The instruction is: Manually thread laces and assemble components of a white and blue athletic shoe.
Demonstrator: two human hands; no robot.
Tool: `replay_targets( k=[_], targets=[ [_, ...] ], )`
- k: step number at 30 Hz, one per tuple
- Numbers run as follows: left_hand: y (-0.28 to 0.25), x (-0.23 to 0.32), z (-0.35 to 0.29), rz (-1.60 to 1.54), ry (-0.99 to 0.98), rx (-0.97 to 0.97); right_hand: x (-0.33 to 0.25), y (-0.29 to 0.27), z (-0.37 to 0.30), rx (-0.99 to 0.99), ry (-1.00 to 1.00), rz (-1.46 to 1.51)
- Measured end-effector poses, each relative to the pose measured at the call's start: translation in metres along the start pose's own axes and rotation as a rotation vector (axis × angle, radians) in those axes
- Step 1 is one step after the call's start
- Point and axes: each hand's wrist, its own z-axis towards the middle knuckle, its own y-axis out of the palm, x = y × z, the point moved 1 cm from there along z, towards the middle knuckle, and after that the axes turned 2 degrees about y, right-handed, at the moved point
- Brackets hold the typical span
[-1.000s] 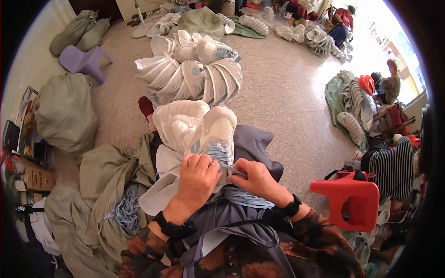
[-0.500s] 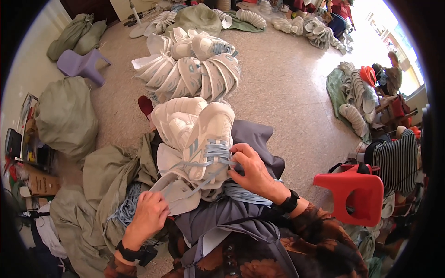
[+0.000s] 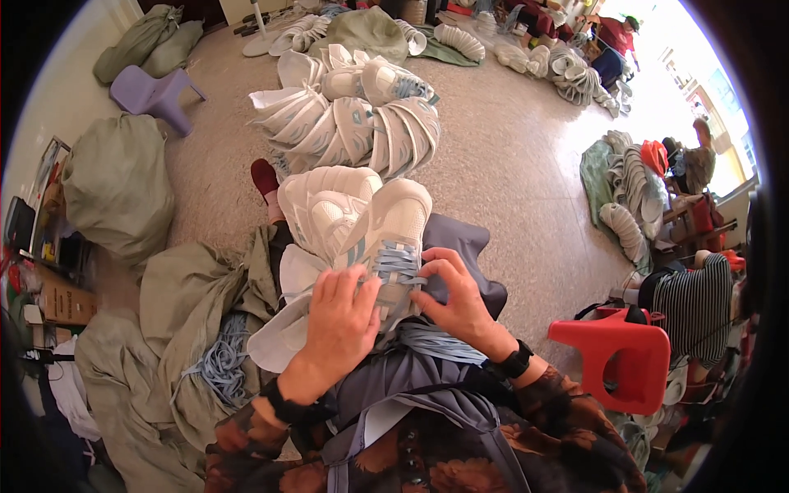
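Closest in, a grey apron (image 3: 370,398) covers the person's lap, with a hank of pale blue laces (image 3: 436,338) lying across it. Over that, the left hand (image 3: 339,316) has swung back: 0.5 s ago it was well out to the left, and now it's at the left side of the white sneaker upper (image 3: 396,218), fingers loosely bent. I can't tell whether it has hold of anything. The right hand (image 3: 460,308) has stayed by the opposite edge, thumb and forefinger curved toward each other; from here I couldn't swear to a strand between them. The upper lies over the lap, toe pointing away, its blue lace (image 3: 396,263) crossing in several rows. To my eye the long pull is over, and the lacing is back to close fingerwork. Just left of it sit more white uppers (image 3: 329,193), much as they were. Farther off, a curved row of nested uppers (image 3: 353,135) rests on the floor (image 3: 509,181); beyond that, an olive sack (image 3: 362,33).
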Motion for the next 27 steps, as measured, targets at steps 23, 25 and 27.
replay_targets(
  k=[23, 25, 27],
  targets=[
    [-0.014, -0.014, -0.013, -0.299, -0.170, 0.072, 0.007, -0.021, 0.032, 0.347, 0.200, 0.428],
    [-0.006, -0.019, -0.013, -0.320, -0.180, 0.094, 0.015, -0.036, 0.030, 0.421, 0.236, 0.486],
    [-0.002, -0.025, -0.012, -0.340, -0.188, 0.120, 0.017, -0.048, 0.028, 0.516, 0.283, 0.649]
  ],
)
